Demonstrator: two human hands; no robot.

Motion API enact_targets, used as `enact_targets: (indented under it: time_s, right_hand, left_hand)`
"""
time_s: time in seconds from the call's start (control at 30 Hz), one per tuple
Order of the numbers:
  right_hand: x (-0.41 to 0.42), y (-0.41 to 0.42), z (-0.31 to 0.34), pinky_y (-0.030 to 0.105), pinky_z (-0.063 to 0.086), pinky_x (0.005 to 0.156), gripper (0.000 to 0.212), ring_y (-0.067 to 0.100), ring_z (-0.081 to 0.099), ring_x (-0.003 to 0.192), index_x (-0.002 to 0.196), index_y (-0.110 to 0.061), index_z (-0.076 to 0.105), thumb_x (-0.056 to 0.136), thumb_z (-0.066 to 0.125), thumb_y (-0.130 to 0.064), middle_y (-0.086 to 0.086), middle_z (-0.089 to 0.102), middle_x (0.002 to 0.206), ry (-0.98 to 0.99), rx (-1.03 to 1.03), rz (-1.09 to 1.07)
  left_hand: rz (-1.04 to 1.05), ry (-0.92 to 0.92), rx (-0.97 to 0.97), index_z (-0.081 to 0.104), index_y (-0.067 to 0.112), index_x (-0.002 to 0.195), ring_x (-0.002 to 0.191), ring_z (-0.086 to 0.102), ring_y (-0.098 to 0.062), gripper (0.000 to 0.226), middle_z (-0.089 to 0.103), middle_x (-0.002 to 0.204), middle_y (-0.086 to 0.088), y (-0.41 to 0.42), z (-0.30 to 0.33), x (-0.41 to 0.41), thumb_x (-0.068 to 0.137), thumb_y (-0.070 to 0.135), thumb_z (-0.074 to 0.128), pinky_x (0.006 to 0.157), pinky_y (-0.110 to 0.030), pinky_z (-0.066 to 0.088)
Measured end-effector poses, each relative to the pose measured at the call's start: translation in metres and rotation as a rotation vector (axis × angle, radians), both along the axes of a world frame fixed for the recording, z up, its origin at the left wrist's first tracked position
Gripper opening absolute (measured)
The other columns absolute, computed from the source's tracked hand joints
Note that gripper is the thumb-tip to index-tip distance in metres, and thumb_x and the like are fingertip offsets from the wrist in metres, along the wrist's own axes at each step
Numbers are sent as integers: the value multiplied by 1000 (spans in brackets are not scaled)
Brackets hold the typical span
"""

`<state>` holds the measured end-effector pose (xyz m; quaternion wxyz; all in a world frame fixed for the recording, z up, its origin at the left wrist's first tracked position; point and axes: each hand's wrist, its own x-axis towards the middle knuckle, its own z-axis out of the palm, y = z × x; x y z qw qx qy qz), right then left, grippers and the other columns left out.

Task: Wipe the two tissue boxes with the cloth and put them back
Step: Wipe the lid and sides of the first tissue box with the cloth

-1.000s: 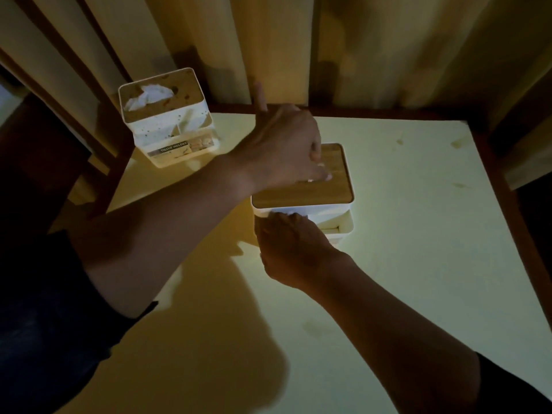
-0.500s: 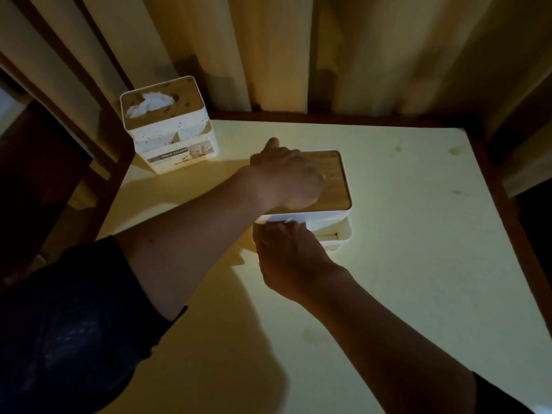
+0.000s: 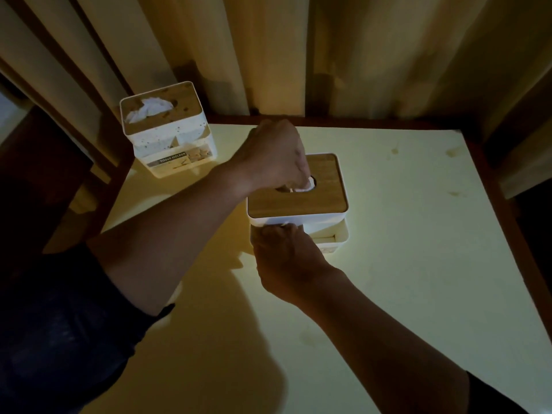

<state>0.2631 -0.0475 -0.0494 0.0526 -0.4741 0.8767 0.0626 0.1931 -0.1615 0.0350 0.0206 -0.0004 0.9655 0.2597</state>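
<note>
The near tissue box (image 3: 298, 201) sits at the middle of the pale worktop (image 3: 418, 264), white-walled with a wooden lid. The left hand (image 3: 274, 158) is over that lid, fingers bunched together and pinched on something white at the oval slot; it is probably a tissue or a corner of cloth, but the dim light does not let me say which. The right hand (image 3: 283, 258) is pressed against the box's near wall, fingers curled closed against it, and a sliver of white shows at its fingertips. The far tissue box (image 3: 167, 132) stands well apart at the back left corner of the worktop, close to the curtain (image 3: 268, 55), with a tissue poking out of its speckled lid.

The main risks here look like these:

- If the left hand pulls upward at the slot, the lid could lift off or the whole light box could rise, since only the right hand steadies it from one side.
- A tug on tissue could drag out a string of sheets and leave them loose on the lid.
- The left forearm crosses the space near the far box, so a wide swing back could knock it toward the edge.

No cloth is plainly identifiable anywhere. The right palm and whatever it may hold are hidden behind its back. The box's lower compartment is half covered, and the marks on the far box could be dirt or pattern.
</note>
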Motion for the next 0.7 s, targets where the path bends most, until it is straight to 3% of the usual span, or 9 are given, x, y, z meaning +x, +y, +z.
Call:
enact_targets:
  time_s: [0.13,0.23,0.37,0.47,0.57,0.7]
  right_hand:
    - [0,3,0,44,50,91,44,40,65,118,148,5,44,107,44,-12,22,63,135,-34,-59,-25]
    - [1,1,-1,47,48,91,48,42,62,120,150,8,40,107,43,-12,25,61,138,-33,-27,-23]
    - [1,1,5,42,45,83,47,37,66,116,149,4,43,106,48,-14,19,63,133,-29,-53,-23]
    - [2,3,9,41,51,92,50,35,67,114,152,3,42,105,49,-15,17,66,131,-53,-75,-37]
    - [1,4,9,45,55,99,49,34,68,116,151,0,45,105,51,-16,15,67,133,-106,-84,-48]
    - [2,4,9,46,53,98,47,33,67,113,145,-3,52,101,58,-19,12,66,129,-116,-79,-34]
  left_hand:
    - [111,77,150,79,27,94,86,66,3,14,73,89,16,-20,-3,2,82,27,85,73,-19,53]
    - [133,92,124,72,30,103,84,64,2,18,70,92,13,-34,-9,4,87,26,79,67,-19,48]
    - [42,179,13,67,34,118,90,57,2,21,64,112,8,-34,-29,11,98,29,66,80,-26,44]
    - [-53,193,23,66,36,127,117,54,-11,25,58,126,5,-31,-42,14,104,35,55,92,-26,38]
    - [-89,164,37,61,39,140,135,42,-12,35,54,142,5,-32,-45,18,107,40,49,103,-25,29]
    - [-40,250,115,75,36,122,137,43,-12,25,56,143,6,-30,-50,21,102,33,60,109,-31,34]
